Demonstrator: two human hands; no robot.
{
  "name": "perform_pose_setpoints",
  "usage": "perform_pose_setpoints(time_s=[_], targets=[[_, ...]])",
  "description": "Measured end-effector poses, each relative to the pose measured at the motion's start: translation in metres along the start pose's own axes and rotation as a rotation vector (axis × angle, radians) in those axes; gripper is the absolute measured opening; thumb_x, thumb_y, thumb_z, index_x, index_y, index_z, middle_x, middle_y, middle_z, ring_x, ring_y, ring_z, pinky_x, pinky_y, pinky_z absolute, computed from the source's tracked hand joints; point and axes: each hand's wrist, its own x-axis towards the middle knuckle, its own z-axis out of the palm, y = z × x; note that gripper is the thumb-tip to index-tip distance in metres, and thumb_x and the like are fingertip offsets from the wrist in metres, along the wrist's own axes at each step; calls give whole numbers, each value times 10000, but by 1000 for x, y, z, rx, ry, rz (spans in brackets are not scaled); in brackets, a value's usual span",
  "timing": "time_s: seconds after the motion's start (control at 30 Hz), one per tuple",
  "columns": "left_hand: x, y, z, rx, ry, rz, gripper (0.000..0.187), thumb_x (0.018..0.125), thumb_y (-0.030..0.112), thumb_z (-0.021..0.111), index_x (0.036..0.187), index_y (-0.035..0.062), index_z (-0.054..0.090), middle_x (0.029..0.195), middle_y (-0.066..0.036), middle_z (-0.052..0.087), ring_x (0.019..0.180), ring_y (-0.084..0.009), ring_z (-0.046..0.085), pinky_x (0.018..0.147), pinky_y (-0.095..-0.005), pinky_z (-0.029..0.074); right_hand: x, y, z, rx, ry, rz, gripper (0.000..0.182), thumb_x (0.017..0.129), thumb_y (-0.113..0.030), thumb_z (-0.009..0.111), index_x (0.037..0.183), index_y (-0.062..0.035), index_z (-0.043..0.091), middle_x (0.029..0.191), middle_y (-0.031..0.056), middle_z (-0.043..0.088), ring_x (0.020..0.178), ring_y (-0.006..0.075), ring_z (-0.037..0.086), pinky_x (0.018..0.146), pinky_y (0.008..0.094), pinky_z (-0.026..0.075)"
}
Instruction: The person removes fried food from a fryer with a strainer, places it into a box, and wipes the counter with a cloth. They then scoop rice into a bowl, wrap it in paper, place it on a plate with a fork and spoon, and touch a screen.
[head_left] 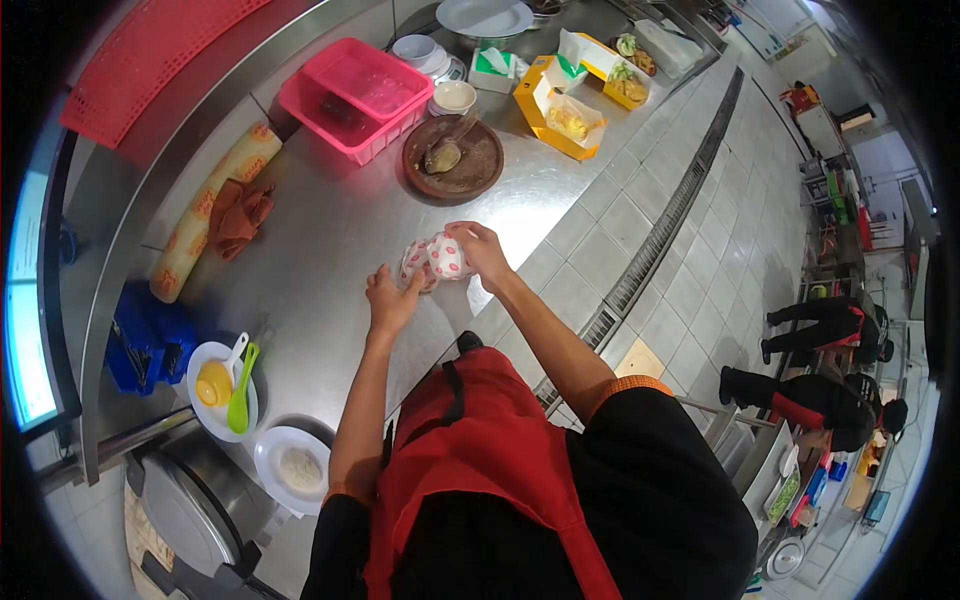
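My two hands meet over a steel counter around a small bundle wrapped in white paper printed with red marks. My right hand grips the bundle from its right side. My left hand touches its lower left with the fingers against the paper. The bundle rests on or just above the counter; I cannot tell which.
A brown stone mortar with a pestle, a pink basket, yellow food boxes and white bowls stand beyond. A patterned roll, brown cloth, plates with a green spoon lie left. People crouch on the tiled floor at right.
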Motion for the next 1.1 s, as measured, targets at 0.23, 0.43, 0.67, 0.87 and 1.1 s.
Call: perform_pose_setpoints(time_s=[0.23, 0.43, 0.67, 0.87, 1.1], targets=[[33, 28, 1, 53, -348, -272, 812, 596, 459, 783, 1120, -98, 513, 1077, -239, 581, 1029, -341, 548, 898, -401, 431, 29, 27, -28, -43, 127, -21, 307, 836, -249, 629, 1004, 2, 577, 859, 78, 640, 731, 137, 607, 641, 265, 500], [20, 32, 16, -159, -224, -259, 499, 662, 199, 803, 1006, -24, 519, 949, -95, 609, 842, -169, 602, 736, -302, 492, 44, 22, -39, 33, -23, 71, 306, 854, -270, 623, 1004, -9, 570, 901, 77, 633, 800, 143, 610, 677, 261, 509], [-6, 52, 46, -535, -41, -448, 482, 665, 58, 743, 1041, 14, 445, 1024, -104, 568, 935, -164, 565, 781, -293, 474, 67, 9, -51, 149, -405, 141, 260, 850, -204, 617, 1026, -15, 590, 916, 71, 641, 805, 135, 620, 715, 270, 518], [-12, 62, 59, -911, 193, -506, 458, 671, 42, 729, 1033, 44, 448, 956, -69, 547, 869, -152, 549, 727, -283, 464, 85, 2, -38, 40, -502, 173, 243, 848, -213, 593, 983, -11, 602, 919, 75, 639, 809, 134, 615, 708, 260, 509], [7, 22, 25, -763, 149, -473, 493, 641, 29, 739, 1048, -1, 462, 960, -92, 568, 876, -180, 583, 755, -303, 485, 86, -13, -37, -649, -251, -226, 281, 803, -266, 624, 924, -12, 616, 844, 137, 665, 737, 213, 637, 676, 327, 493]])
